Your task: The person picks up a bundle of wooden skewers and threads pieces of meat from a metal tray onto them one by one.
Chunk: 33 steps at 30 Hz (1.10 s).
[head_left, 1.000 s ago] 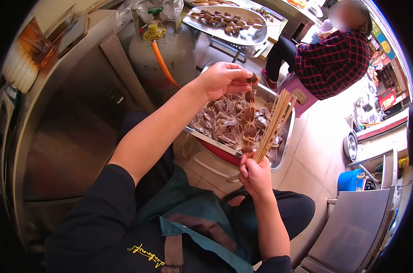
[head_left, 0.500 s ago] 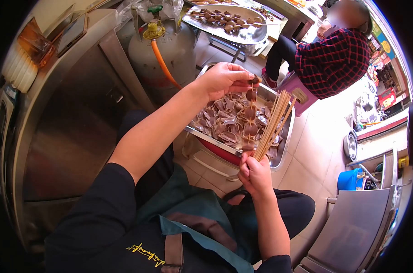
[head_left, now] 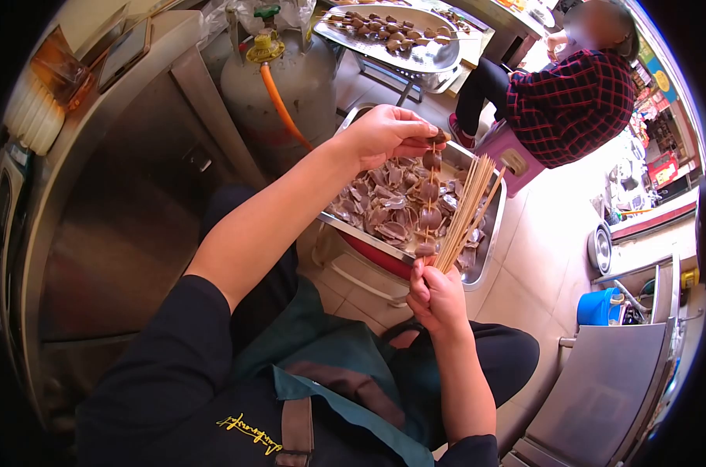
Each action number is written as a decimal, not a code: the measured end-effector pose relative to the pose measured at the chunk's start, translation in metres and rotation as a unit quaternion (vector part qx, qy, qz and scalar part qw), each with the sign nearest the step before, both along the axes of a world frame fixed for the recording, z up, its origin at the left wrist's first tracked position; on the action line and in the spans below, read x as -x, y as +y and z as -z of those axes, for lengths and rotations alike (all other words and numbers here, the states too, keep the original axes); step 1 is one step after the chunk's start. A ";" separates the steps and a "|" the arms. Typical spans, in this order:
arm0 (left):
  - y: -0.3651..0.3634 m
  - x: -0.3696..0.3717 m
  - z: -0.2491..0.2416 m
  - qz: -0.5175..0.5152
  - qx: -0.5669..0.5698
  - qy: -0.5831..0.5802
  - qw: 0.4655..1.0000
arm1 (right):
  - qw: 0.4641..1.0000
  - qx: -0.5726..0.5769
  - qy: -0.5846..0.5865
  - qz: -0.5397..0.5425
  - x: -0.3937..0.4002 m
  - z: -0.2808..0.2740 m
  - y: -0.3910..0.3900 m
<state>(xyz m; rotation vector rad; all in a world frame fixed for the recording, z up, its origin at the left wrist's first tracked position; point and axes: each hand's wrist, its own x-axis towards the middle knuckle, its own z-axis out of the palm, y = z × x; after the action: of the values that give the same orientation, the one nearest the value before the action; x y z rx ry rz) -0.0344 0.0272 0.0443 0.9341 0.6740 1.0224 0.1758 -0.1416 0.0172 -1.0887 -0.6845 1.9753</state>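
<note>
Head view, over my own forearms. My left hand (head_left: 392,138) is up over the tray, thumb and fingertips pinched on a dark piece of meat (head_left: 439,138) at the top end of the loaded skewer (head_left: 430,204). That skewer runs roughly up and down the view between my two hands, with several more brown pieces strung along it, small gaps of bare stick between some of them. My right hand (head_left: 439,296) is closed in a fist around the lower ends of a bundle of bare sticks (head_left: 468,214), which fan out slightly towards their tips. The skewer's lower end meets the thumb side of this same hand, just beside the bundle; I cannot tell exactly which fingers grip it.

Behind the hands, the steel tray (head_left: 489,253) carries a loose heap of sliced meat (head_left: 388,204), brownish-grey, shiny in spots. Something red (head_left: 376,255) shows under its near edge.

Beyond it, an oval platter (head_left: 439,62) holds finished-looking skewers, the meat on them in rows. Left of the platter stands a grey gas cylinder (head_left: 271,97) with a yellow regulator (head_left: 265,49) and an orange hose (head_left: 283,107) coming off it. A steel cabinet (head_left: 119,233) fills my left side, a flat dark-screened device (head_left: 125,54) on top.

Upper right: a person (head_left: 575,105) in a red-and-black checked shirt sits on a pinkish stool (head_left: 512,159), well apart from my hands. Blue bucket (head_left: 598,307) at the right side, near a steel unit (head_left: 602,389).
</note>
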 end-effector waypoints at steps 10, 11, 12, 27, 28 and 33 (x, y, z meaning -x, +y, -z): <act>-0.002 0.002 -0.008 -0.036 0.003 0.009 0.999 | 0.993 -0.059 -0.105 0.013 0.002 -0.010 -0.002; -0.002 0.003 -0.011 -0.051 0.006 0.007 0.999 | 0.991 -0.063 -0.117 0.015 0.003 -0.012 -0.003; -0.001 0.006 -0.012 -0.054 -0.009 0.016 0.998 | 0.989 -0.068 -0.129 0.017 0.003 -0.013 -0.003; -0.047 0.022 0.009 0.169 -0.199 0.743 0.617 | 0.992 -0.087 -0.001 0.093 -0.036 -0.037 0.013; -0.045 0.017 0.025 0.145 -0.237 0.740 0.613 | 0.992 -0.094 0.007 0.090 -0.037 -0.039 0.014; -0.064 -0.035 0.001 0.115 -0.237 0.721 0.641 | 0.989 -0.110 0.018 0.094 -0.044 -0.047 0.015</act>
<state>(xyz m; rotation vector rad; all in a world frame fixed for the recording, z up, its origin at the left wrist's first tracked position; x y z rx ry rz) 0.0001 -0.0367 0.0435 2.2682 1.5560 -0.0532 0.2196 -0.1264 0.0645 -0.9453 -0.7335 1.7121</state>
